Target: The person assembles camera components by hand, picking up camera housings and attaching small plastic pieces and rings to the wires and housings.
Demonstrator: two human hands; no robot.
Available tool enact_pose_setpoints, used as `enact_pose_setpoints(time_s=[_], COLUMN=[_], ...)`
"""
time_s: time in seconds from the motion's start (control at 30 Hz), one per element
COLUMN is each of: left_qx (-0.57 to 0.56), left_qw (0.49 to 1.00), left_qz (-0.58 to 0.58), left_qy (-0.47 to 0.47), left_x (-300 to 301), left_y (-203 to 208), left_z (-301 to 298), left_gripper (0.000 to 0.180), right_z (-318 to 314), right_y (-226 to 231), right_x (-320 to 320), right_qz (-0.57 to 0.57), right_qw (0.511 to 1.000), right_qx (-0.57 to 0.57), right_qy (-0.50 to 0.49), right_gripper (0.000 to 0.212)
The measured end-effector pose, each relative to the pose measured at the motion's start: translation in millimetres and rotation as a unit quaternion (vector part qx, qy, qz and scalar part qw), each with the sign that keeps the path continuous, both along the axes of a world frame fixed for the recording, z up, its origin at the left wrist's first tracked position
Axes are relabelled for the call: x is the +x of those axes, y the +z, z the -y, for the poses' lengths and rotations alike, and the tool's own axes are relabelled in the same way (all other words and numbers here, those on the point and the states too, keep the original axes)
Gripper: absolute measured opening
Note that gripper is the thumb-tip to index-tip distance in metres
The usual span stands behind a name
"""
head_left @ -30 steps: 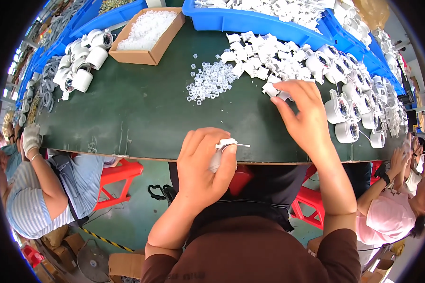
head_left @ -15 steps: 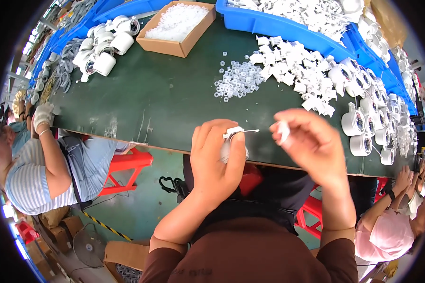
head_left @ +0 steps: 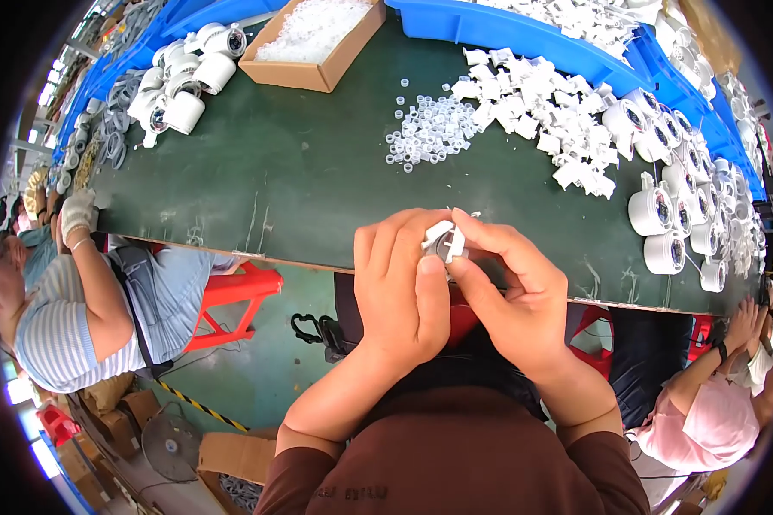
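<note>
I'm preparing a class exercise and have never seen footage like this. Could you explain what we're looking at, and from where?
There is no machine: these are a person's own bare hands. The view is from a wide fisheye camera worn on that person's head, looking down, so straight edges curve. Picture left is the person's left.

On the green table lie a scatter of clear rings, a pile of white pieces, white cylinders towards the right, and an open cardboard box.

The left hand holds a white part; the right hand pinches a small white piece against it. Fingers hide how they meet.
</note>
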State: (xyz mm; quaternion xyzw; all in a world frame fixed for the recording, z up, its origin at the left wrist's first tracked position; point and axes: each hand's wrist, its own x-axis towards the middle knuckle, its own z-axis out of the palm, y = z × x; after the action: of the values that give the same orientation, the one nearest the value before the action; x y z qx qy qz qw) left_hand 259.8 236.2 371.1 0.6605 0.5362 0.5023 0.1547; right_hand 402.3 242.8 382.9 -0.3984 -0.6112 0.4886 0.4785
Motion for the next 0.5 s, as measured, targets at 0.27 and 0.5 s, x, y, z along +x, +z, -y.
enact_pose_setpoints(time_s=[0.27,0.5], left_qx=[0.04,0.084], left_qw=[0.998,0.996], left_qz=[-0.034,-0.035], left_qy=[0.02,0.014], left_x=[-1,0], left_y=[-11,-16], left_z=[1,-2], left_gripper=[0.04,0.035], right_z=[5,7], right_y=[4,-8], right_x=[-3,-16], right_qz=[0.003,0.08], right_qw=[1.0,0.977], right_qx=[-0.012,0.172], right_qy=[-0.002,-0.094], right_gripper=[0.044,0.045])
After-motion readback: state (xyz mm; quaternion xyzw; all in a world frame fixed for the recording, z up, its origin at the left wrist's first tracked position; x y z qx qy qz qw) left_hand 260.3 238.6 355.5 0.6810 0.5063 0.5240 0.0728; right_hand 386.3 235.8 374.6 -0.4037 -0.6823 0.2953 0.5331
